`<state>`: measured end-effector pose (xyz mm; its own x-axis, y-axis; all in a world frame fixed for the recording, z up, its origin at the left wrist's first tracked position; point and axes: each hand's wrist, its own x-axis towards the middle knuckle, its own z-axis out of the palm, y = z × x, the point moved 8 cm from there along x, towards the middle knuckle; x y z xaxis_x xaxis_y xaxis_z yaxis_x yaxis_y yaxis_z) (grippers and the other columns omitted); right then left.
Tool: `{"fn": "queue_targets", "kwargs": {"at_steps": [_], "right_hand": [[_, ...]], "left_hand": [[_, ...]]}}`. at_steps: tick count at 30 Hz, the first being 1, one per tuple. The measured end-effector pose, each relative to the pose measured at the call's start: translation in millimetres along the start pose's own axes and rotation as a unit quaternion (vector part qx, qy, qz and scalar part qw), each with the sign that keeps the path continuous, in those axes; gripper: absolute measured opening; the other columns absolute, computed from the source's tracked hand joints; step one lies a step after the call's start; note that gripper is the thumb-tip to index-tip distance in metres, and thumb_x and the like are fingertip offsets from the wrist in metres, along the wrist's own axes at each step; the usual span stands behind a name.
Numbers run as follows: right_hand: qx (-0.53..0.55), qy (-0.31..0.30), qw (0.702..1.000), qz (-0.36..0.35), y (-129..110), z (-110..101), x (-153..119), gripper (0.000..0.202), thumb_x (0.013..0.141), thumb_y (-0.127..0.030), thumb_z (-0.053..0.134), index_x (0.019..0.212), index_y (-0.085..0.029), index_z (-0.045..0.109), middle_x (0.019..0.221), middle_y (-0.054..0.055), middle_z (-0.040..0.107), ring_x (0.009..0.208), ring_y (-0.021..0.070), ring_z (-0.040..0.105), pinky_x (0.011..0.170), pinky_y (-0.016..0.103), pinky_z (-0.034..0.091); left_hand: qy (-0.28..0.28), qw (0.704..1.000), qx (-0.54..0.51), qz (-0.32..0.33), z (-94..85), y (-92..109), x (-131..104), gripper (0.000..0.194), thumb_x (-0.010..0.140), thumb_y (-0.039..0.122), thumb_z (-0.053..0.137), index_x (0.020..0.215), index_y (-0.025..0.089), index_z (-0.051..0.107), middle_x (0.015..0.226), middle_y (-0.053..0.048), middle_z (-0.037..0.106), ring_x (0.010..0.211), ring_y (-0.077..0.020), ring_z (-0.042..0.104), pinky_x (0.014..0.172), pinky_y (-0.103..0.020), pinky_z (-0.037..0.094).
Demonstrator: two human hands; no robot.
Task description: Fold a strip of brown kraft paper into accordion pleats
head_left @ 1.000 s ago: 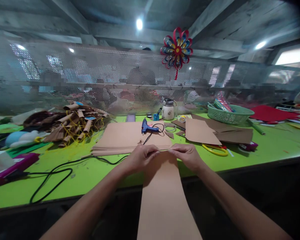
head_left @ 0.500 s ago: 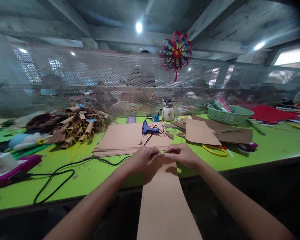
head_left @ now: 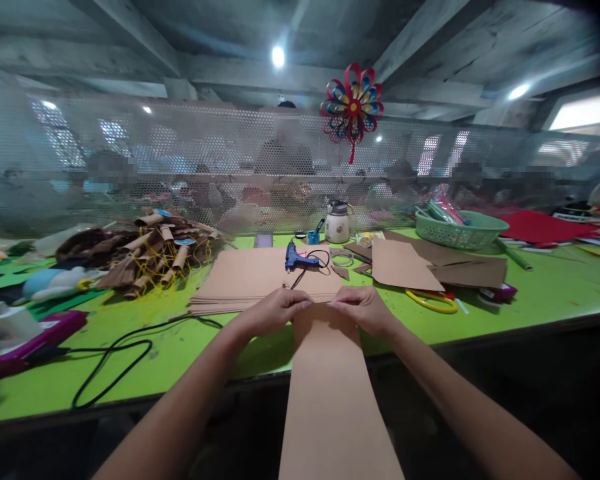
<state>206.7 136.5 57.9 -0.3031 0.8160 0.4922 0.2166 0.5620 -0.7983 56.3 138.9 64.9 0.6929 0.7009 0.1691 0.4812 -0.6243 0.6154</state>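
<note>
A long strip of brown kraft paper (head_left: pixel 333 387) hangs over the table's front edge toward me. My left hand (head_left: pixel 280 310) pinches its far end at the left corner, thumb on top. My right hand (head_left: pixel 363 308) pinches the same end at the right, a short gap from the left. That end looks folded or curled over; the fingers partly hide it. Just beyond my hands lies a stack of brown paper sheets (head_left: pixel 240 277). On the stack rests a blue hot glue gun (head_left: pixel 296 257) with a black cord.
At left are a pile of brown paper rolls with yellow string (head_left: pixel 155 253) and a purple power strip (head_left: pixel 35 340). A white jar (head_left: pixel 337 223), a green basket (head_left: pixel 460 230), brown paper pieces (head_left: pixel 405 265) and yellow-handled scissors (head_left: pixel 433 303) stand or lie right of centre. A mesh partition (head_left: pixel 205 147) stands behind.
My hands have moved apart along the strip's far end, the left one shifting left. They were close together at the middle before. The view has shifted very slightly.
</note>
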Motion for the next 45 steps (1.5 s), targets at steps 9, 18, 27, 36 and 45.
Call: {"fn": "queue_targets", "kwargs": {"at_steps": [9, 18, 27, 36, 45], "right_hand": [[-0.002, 0.013, 0.999, 0.030, 13.0, -2.9, 0.4, 0.028, 0.073, -0.038, 0.069, 0.067, -0.011, 0.073, 0.060, 0.005, 0.065, 0.055, 0.0124, 0.054, 0.050, 0.023, 0.039], [-0.013, -0.028, 0.997, 0.064, 22.2, 9.1, 2.6, 0.028, 0.073, -0.038, 0.069, 0.071, -0.011, 0.076, 0.063, 0.005, 0.068, 0.057, 0.0129, 0.055, 0.051, 0.021, 0.038], [-0.003, -0.044, 0.996, 0.076, 23.1, 8.5, -1.1, 0.030, 0.077, -0.039, 0.063, 0.072, -0.011, 0.073, 0.058, 0.001, 0.059, 0.052, 0.0099, 0.047, 0.050, 0.022, 0.034], [0.032, -0.011, 0.990, 0.135, 31.6, 0.6, -1.4, 0.030, 0.068, -0.042, 0.070, 0.063, -0.012, 0.068, 0.053, -0.001, 0.053, 0.050, 0.0091, 0.043, 0.050, 0.022, 0.032], [0.071, 0.036, 0.990, 0.116, 29.9, -4.4, -0.9, 0.034, 0.065, -0.046, 0.073, 0.059, -0.014, 0.062, 0.051, -0.002, 0.052, 0.049, 0.0089, 0.041, 0.048, 0.023, 0.033]], "left_hand": [[0.031, 0.998, 0.051, 0.005, 2.2, -3.4, 4.2, 0.031, 0.090, 0.031, 0.042, 0.092, 0.012, 0.066, 0.076, -0.004, 0.063, 0.070, -0.0148, 0.053, 0.064, -0.022, 0.038], [0.043, 0.998, -0.015, -0.034, 8.5, -11.5, 9.0, 0.038, 0.086, 0.041, 0.048, 0.074, 0.010, 0.066, 0.063, -0.002, 0.058, 0.059, -0.0119, 0.046, 0.051, -0.021, 0.030], [0.076, 0.995, 0.057, -0.007, 3.8, -2.8, 3.1, 0.036, 0.088, 0.037, 0.046, 0.075, 0.010, 0.066, 0.062, -0.001, 0.056, 0.057, -0.0109, 0.045, 0.051, -0.021, 0.029], [0.018, 0.999, -0.001, -0.051, 5.6, -23.1, 4.7, 0.038, 0.086, 0.043, 0.048, 0.077, 0.011, 0.064, 0.061, 0.000, 0.051, 0.056, -0.0106, 0.042, 0.050, -0.021, 0.029], [-0.044, 0.993, -0.103, -0.041, 8.1, -27.1, 0.4, 0.031, 0.086, 0.045, 0.050, 0.078, 0.015, 0.054, 0.067, 0.003, 0.047, 0.061, -0.0119, 0.052, 0.057, -0.022, 0.042]]}}
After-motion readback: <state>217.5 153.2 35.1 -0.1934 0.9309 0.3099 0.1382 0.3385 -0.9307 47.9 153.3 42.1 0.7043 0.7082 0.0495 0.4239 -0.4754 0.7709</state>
